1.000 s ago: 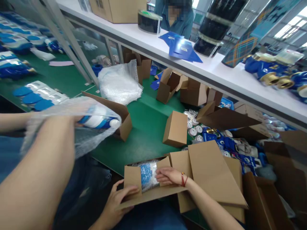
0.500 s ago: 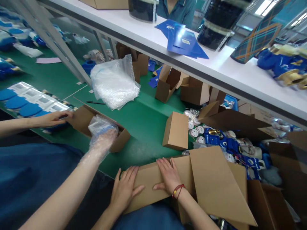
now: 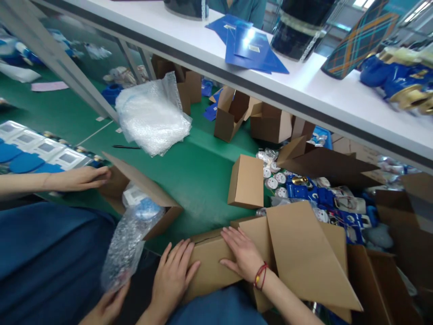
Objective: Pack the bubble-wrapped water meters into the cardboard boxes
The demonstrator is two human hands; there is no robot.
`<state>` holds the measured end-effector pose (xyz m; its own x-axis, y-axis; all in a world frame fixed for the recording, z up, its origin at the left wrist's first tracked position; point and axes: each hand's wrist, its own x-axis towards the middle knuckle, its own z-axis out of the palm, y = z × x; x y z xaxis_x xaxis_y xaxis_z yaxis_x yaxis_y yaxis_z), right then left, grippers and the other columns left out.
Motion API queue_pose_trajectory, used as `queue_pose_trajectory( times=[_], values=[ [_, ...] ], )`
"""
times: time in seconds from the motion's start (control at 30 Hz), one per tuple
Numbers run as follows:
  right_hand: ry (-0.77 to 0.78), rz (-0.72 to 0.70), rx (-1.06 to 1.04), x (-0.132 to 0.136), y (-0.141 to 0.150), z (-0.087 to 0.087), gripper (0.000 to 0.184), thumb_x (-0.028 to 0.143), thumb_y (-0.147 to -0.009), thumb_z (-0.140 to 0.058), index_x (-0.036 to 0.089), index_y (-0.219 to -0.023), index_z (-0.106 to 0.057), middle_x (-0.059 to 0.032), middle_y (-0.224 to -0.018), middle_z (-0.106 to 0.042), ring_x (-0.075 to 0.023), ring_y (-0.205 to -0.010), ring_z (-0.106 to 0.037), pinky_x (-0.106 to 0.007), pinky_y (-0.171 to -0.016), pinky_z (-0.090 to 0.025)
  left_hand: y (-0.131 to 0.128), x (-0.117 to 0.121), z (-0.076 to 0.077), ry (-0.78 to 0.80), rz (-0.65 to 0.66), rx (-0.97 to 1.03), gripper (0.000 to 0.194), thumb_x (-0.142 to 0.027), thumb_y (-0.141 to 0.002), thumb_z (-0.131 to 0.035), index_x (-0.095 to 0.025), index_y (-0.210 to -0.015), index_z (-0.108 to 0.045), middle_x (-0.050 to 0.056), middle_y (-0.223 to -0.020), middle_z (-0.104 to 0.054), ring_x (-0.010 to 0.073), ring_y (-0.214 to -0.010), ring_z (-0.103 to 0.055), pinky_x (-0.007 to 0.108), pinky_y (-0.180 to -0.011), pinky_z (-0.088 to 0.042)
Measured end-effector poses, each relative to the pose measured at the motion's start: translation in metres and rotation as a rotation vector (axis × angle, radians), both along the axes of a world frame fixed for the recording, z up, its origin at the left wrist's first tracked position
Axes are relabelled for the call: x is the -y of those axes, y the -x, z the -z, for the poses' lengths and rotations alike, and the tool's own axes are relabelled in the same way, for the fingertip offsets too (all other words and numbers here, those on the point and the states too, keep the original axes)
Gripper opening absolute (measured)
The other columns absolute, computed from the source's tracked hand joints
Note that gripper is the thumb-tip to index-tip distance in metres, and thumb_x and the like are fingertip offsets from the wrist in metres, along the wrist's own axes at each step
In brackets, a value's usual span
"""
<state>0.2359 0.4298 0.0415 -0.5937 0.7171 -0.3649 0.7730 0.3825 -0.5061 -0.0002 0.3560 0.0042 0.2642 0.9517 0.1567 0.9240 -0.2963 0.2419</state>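
A long brown cardboard box [image 3: 212, 270] lies in front of me, with a narrow slit along its far top edge. My left hand [image 3: 173, 275] rests on its left part, fingers stretched out and thumb apart. On its right part lies my right hand [image 3: 244, 255], flat, with a red bracelet at the wrist. Neither hand is wrapped around anything. Just right of my right hand, a large cardboard flap [image 3: 306, 253] stands up over other cartons. A small closed carton [image 3: 246, 181] stands on the green table [image 3: 199, 180] beyond my hands.
At left, a co-worker's hand [image 3: 89, 178] holds an open carton [image 3: 142, 180]; their other hand [image 3: 113, 301] grips a bubble-wrap bag [image 3: 125, 248] beside a white-and-blue device [image 3: 144, 203]. Blue and white parts [image 3: 314, 192] crowd the right. A shelf [image 3: 135, 19] crosses above.
The co-worker's hand has come out of the carton, drawing the bubble-wrap bag down and exposing the device. My hands stay on the box, the right slightly flatter. The view has shifted slightly.
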Motion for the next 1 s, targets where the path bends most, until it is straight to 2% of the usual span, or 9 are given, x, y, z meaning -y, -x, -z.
queue_pose_trajectory(
  times=[0.13, 0.3, 0.43, 0.5, 0.6, 0.67, 0.8, 0.9, 1.0],
  values=[
    [-0.005, 0.012, 0.001, 0.004, 0.003, -0.005, 0.06, 0.045, -0.081, -0.048, 0.019, -0.133, -0.034, -0.0051, -0.139, -0.039, -0.0227, -0.128, -0.033, -0.046, -0.109, -0.025, -0.003, 0.005, -0.003, -0.02, -0.067, 0.027, 0.032, -0.03, -0.085, -0.048, -0.014, -0.111, -0.056, 0.006, -0.102, -0.066, 0.0193, -0.094, -0.058, 0.039, -0.091, -0.036],
    [-0.027, 0.046, -0.043, 0.008, 0.008, -0.004, 0.054, 0.035, -0.083, -0.047, 0.017, -0.132, -0.036, -0.007, -0.136, -0.042, -0.023, -0.126, -0.035, -0.048, -0.109, -0.024, -0.004, 0.006, 0.001, -0.07, -0.015, -0.063, 0.036, -0.029, -0.084, -0.048, -0.009, -0.113, -0.055, 0.013, -0.113, -0.061, 0.0229, -0.101, -0.055, 0.04, -0.092, -0.035],
    [-0.001, 0.117, -0.091, 0.017, 0.006, -0.008, 0.042, 0.035, -0.084, -0.048, 0.021, -0.124, -0.045, -0.0042, -0.125, -0.053, -0.0197, -0.117, -0.044, -0.044, -0.11, -0.024, -0.002, 0.017, -0.01, -0.12, -0.065, -0.027, 0.031, -0.031, -0.08, -0.055, -0.012, -0.103, -0.059, 0.009, -0.093, -0.067, 0.0198, -0.082, -0.059, 0.037, -0.08, -0.038],
    [0.004, 0.12, -0.101, 0.02, 0.004, -0.006, 0.042, 0.039, -0.085, -0.047, 0.023, -0.124, -0.046, -0.0032, -0.126, -0.052, -0.0188, -0.119, -0.043, -0.043, -0.111, -0.023, 0.001, 0.023, -0.012, -0.1, -0.057, -0.046, 0.033, -0.034, -0.077, -0.059, -0.013, -0.104, -0.059, 0.008, -0.091, -0.067, 0.0187, -0.078, -0.059, 0.035, -0.076, -0.038],
    [-0.014, 0.062, -0.084, 0.02, 0.002, 0.005, 0.049, 0.044, -0.086, -0.043, 0.022, -0.13, -0.04, -0.0047, -0.135, -0.044, -0.0206, -0.128, -0.033, -0.046, -0.11, -0.024, 0.001, 0.026, -0.003, -0.031, -0.057, -0.071, 0.038, -0.035, -0.079, -0.057, -0.012, -0.11, -0.056, 0.01, -0.097, -0.065, 0.0206, -0.085, -0.059, 0.036, -0.08, -0.038],
    [-0.037, 0.005, -0.044, 0.019, 0.001, 0.015, 0.052, 0.041, -0.088, -0.039, 0.022, -0.136, -0.03, -0.0048, -0.14, -0.036, -0.0222, -0.132, -0.026, -0.052, -0.109, -0.021, -0.002, 0.025, 0.007, 0.009, -0.06, -0.069, 0.041, -0.031, -0.082, -0.052, -0.012, -0.118, -0.051, 0.013, -0.11, -0.062, 0.0244, -0.1, -0.055, 0.04, -0.089, -0.036],
    [-0.076, 0.004, 0.045, 0.023, 0.003, 0.027, 0.06, 0.034, -0.089, -0.035, 0.022, -0.141, -0.007, -0.0041, -0.147, -0.019, -0.0235, -0.135, -0.017, -0.059, -0.108, -0.01, -0.012, 0.023, 0.021, 0.133, -0.087, -0.088, 0.063, -0.028, -0.082, -0.046, -0.009, -0.138, -0.025, 0.017, -0.137, -0.038, 0.034, -0.128, -0.028, 0.053, -0.102, -0.023],
    [-0.092, 0.055, 0.072, 0.027, 0.009, 0.031, 0.064, 0.034, -0.088, -0.035, 0.021, -0.141, -0.003, -0.003, -0.148, -0.012, -0.0232, -0.136, -0.012, -0.058, -0.109, -0.007, -0.017, 0.024, 0.024, 0.198, -0.086, -0.106, 0.07, -0.031, -0.083, -0.044, -0.009, -0.141, -0.013, 0.017, -0.142, -0.03, 0.0321, -0.131, -0.024, 0.051, -0.103, -0.022],
    [-0.128, 0.121, 0.1, 0.033, 0.014, 0.03, 0.065, 0.034, -0.087, -0.036, 0.019, -0.141, -0.003, -0.0044, -0.148, -0.01, -0.0235, -0.136, -0.01, -0.058, -0.109, -0.007, -0.014, 0.024, 0.024, 0.216, -0.066, -0.107, 0.069, -0.035, -0.084, -0.041, -0.009, -0.141, -0.012, 0.018, -0.139, -0.034, 0.0305, -0.128, -0.03, 0.052, -0.104, -0.019]
  ],
)
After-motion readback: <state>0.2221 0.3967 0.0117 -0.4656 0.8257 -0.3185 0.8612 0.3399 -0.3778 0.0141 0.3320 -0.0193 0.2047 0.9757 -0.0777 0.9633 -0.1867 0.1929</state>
